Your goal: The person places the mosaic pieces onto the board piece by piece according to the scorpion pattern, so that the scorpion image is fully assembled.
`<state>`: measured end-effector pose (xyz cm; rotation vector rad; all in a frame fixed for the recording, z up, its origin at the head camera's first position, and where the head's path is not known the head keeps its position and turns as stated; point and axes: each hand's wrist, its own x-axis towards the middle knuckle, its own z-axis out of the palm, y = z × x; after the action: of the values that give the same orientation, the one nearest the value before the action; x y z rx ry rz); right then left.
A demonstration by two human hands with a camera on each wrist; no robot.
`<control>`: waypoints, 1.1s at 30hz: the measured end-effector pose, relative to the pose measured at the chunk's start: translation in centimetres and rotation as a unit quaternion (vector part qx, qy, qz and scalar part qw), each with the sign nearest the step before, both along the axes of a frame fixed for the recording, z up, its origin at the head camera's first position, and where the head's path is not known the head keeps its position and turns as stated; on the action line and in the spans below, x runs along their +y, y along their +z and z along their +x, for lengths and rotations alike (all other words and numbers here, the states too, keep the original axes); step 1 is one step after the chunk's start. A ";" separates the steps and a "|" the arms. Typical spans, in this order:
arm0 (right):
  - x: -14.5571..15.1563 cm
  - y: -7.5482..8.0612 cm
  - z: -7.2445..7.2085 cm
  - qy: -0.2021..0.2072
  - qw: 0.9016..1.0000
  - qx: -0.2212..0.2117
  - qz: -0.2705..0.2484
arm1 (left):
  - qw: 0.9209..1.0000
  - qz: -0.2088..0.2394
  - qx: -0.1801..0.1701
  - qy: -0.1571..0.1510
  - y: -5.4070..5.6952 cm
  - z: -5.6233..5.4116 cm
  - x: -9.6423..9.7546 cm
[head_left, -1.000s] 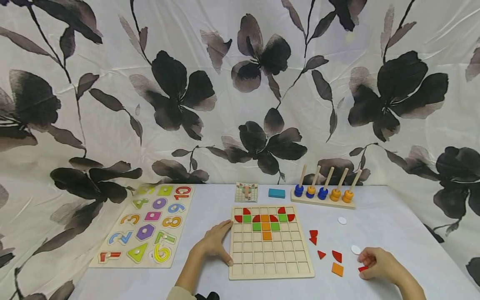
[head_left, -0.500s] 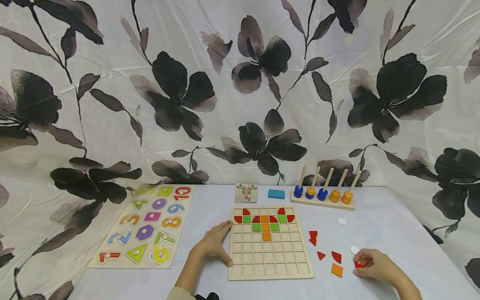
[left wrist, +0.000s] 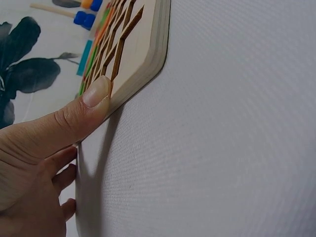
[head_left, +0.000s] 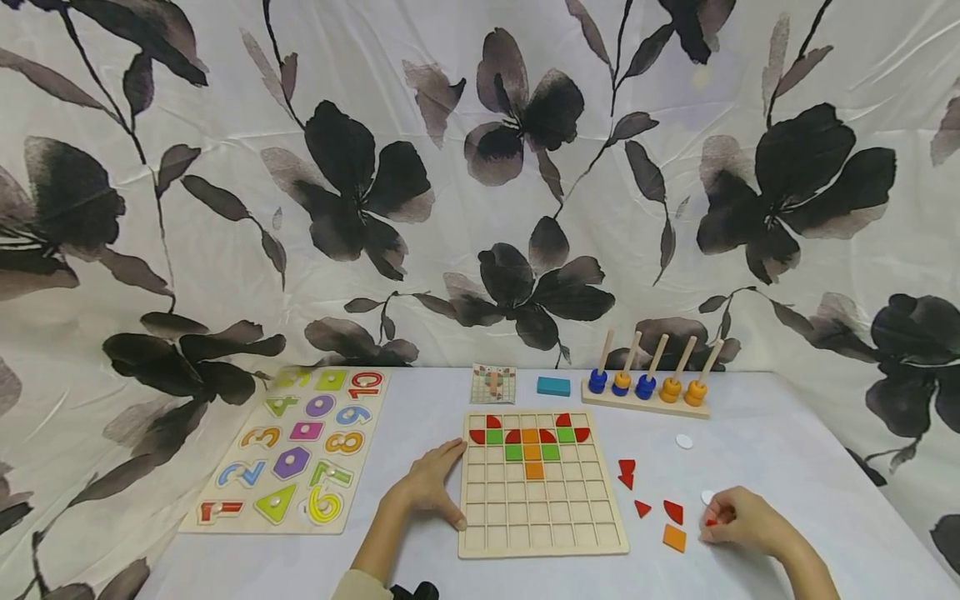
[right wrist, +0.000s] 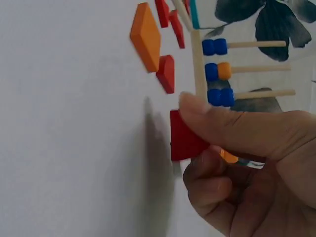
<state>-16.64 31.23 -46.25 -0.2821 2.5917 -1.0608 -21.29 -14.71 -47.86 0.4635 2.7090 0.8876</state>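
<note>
My right hand (head_left: 746,525) pinches a red quarter-circle piece (right wrist: 185,140) between thumb and fingers, over the table right of the wooden grid board (head_left: 542,515); in the head view the fingers cover most of the piece. With fingers spread, my left hand (head_left: 429,485) rests against the board's left side, and its thumb (left wrist: 96,94) touches the board's edge near a corner. Red, green and orange pieces fill some cells in the board's upper rows. Between board and right hand lie an orange square (head_left: 674,537), a red quarter-circle (head_left: 673,511) and several smaller red pieces (head_left: 627,473).
A number puzzle board (head_left: 247,508) lies at the left. Behind the grid board are a pattern card (head_left: 492,385), a blue block (head_left: 553,387) and a peg stand (head_left: 645,403) with blue and orange beads. White discs (head_left: 684,442) lie at the right. A floral cloth hangs behind.
My right hand has moved slightly left and up with the red quarter-circle piece in its fingers. The left hand has stayed at the grid board's side.
</note>
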 end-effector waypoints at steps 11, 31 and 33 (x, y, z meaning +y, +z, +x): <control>-7.6 1.0 -4.2 -0.013 0.991 0.053 -0.122 | 1.000 0.004 -0.003 0.004 -0.1 -0.1 0.0; -18.1 -1.3 -8.6 -0.009 0.988 0.134 -0.079 | 1.000 0.013 0.002 -0.002 0.0 0.1 -0.1; -18.3 -1.3 -8.5 -0.005 0.986 0.152 -0.060 | 1.000 0.014 0.001 -0.003 0.0 0.0 -0.1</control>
<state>-25.15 12.97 -47.57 -0.4974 2.7987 -1.2680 -21.26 -14.86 -47.85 0.4779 2.6996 0.9244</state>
